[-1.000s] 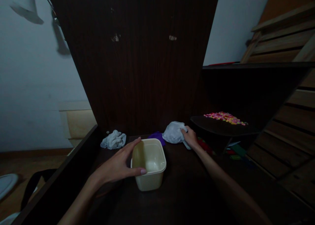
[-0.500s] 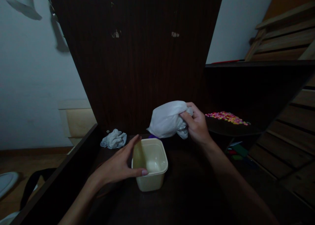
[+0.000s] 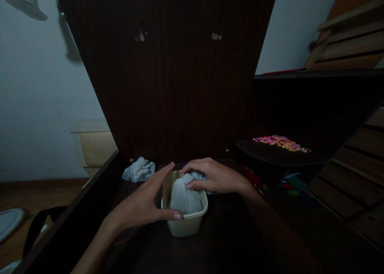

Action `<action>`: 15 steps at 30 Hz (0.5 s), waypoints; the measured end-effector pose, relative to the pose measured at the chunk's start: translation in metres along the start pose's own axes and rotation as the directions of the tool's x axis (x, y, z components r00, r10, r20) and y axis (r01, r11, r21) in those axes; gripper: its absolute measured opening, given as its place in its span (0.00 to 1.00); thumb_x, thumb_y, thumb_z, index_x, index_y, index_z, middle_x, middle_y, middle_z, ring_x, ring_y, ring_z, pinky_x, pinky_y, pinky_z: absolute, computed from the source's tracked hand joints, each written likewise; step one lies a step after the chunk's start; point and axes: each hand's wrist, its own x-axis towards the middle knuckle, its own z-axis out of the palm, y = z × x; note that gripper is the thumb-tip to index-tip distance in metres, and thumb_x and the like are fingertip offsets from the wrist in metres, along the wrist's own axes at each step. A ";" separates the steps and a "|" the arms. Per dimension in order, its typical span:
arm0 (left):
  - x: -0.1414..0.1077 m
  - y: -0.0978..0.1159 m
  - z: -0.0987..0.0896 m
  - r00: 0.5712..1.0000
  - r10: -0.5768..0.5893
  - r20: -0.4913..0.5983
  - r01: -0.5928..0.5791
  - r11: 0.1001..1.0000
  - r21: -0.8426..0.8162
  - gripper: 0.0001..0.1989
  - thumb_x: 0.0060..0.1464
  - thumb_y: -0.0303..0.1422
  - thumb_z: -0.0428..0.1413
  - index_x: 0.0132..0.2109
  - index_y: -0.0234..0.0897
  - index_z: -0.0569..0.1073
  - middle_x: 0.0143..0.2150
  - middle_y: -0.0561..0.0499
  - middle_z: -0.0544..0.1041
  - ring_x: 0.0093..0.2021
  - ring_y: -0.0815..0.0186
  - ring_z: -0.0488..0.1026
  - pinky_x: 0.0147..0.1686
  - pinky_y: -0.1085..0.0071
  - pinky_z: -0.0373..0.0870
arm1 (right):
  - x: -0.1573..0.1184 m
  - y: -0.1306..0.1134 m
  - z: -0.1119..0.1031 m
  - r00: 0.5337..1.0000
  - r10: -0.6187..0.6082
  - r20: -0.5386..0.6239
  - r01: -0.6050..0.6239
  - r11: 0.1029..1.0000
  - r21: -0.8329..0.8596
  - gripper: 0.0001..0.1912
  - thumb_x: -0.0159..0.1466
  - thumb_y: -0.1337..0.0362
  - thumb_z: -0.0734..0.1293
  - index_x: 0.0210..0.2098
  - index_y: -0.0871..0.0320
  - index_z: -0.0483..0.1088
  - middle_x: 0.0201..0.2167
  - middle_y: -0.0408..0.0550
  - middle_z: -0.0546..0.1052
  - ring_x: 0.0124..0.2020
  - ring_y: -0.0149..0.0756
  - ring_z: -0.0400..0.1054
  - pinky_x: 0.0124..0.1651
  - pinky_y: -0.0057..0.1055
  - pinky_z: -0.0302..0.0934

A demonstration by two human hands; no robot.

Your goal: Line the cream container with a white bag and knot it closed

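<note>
A cream square plastic container [image 3: 186, 227] with ribbed sides stands on the dark wooden surface. My left hand [image 3: 141, 204] braces its left side, the thumb on the front rim and the fingers reaching toward the back left corner. Inside the container sits a filled white plastic bag [image 3: 185, 198], which takes up most of the opening. My right hand [image 3: 210, 177] grips the gathered top of this bag, thumb in front and fingers behind. What the bag contains cannot be seen.
A crumpled pale plastic bag [image 3: 139, 169] lies at the back left, near the low side board [image 3: 75, 212]. Many small colourful pieces [image 3: 282, 142] are heaped on a rounded shelf [image 3: 264, 154] to the right. A tall dark panel [image 3: 168, 86] rises behind.
My right hand has brought the white bag down and left, from above and behind the container to inside it. The left hand stays at the container's side.
</note>
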 end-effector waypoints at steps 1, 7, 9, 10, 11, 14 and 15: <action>0.002 0.004 -0.004 1.000 0.018 -0.010 -0.018 1.000 0.021 0.53 0.50 0.53 0.66 0.74 0.43 0.50 0.76 0.39 0.54 0.73 0.44 0.55 0.70 0.46 0.56 | 0.001 0.000 0.000 0.999 -0.025 -0.029 0.026 0.999 0.029 0.17 0.64 0.62 0.73 0.51 0.59 0.74 0.48 0.51 0.79 0.50 0.40 0.73 0.54 0.35 0.64; 0.023 0.027 -0.020 0.987 0.149 -0.065 -0.147 0.989 0.034 0.22 0.60 0.49 0.60 0.56 0.43 0.74 0.55 0.47 0.78 0.55 0.55 0.75 0.56 0.61 0.71 | 0.009 -0.001 0.000 0.948 -0.140 -0.285 0.167 0.983 0.073 0.13 0.65 0.72 0.71 0.49 0.60 0.74 0.46 0.51 0.79 0.48 0.38 0.73 0.52 0.35 0.66; 0.030 0.031 -0.020 0.984 0.162 -0.071 -0.161 0.987 0.021 0.18 0.59 0.47 0.62 0.50 0.42 0.76 0.47 0.51 0.80 0.47 0.59 0.77 0.48 0.66 0.72 | 0.013 -0.001 0.004 0.916 -0.139 -0.376 0.184 0.979 0.087 0.10 0.66 0.74 0.69 0.46 0.59 0.75 0.44 0.49 0.79 0.46 0.36 0.74 0.50 0.34 0.68; 0.033 0.031 -0.020 0.984 0.164 -0.071 -0.164 0.986 0.014 0.17 0.58 0.46 0.63 0.49 0.42 0.76 0.44 0.52 0.80 0.45 0.60 0.77 0.46 0.67 0.72 | 0.016 -0.001 0.006 0.901 -0.139 -0.410 0.192 0.977 0.091 0.09 0.66 0.74 0.68 0.44 0.58 0.76 0.43 0.48 0.80 0.45 0.36 0.74 0.49 0.34 0.68; 0.035 0.031 -0.020 0.984 0.166 -0.070 -0.166 0.986 0.007 0.16 0.58 0.45 0.63 0.48 0.41 0.76 0.42 0.52 0.80 0.42 0.61 0.77 0.43 0.68 0.71 | 0.018 0.000 0.008 0.889 -0.144 -0.435 0.201 0.976 0.087 0.09 0.66 0.74 0.68 0.43 0.57 0.76 0.42 0.48 0.80 0.44 0.36 0.75 0.48 0.34 0.69; 0.041 0.026 -0.018 0.984 0.165 -0.073 -0.166 0.986 -0.013 0.13 0.59 0.38 0.61 0.49 0.40 0.75 0.40 0.53 0.80 0.37 0.63 0.76 0.39 0.70 0.70 | 0.021 0.004 0.012 0.849 -0.173 -0.499 0.192 0.981 -0.015 0.09 0.66 0.75 0.67 0.42 0.57 0.76 0.44 0.50 0.79 0.47 0.38 0.73 0.50 0.38 0.68; 0.043 0.024 -0.017 0.984 0.160 -0.075 -0.162 0.987 -0.021 0.12 0.60 0.36 0.60 0.50 0.40 0.75 0.40 0.53 0.80 0.37 0.64 0.76 0.39 0.70 0.70 | 0.021 0.004 0.012 0.834 -0.181 -0.521 0.170 0.983 -0.069 0.09 0.66 0.75 0.67 0.42 0.58 0.76 0.46 0.52 0.78 0.49 0.40 0.71 0.52 0.40 0.67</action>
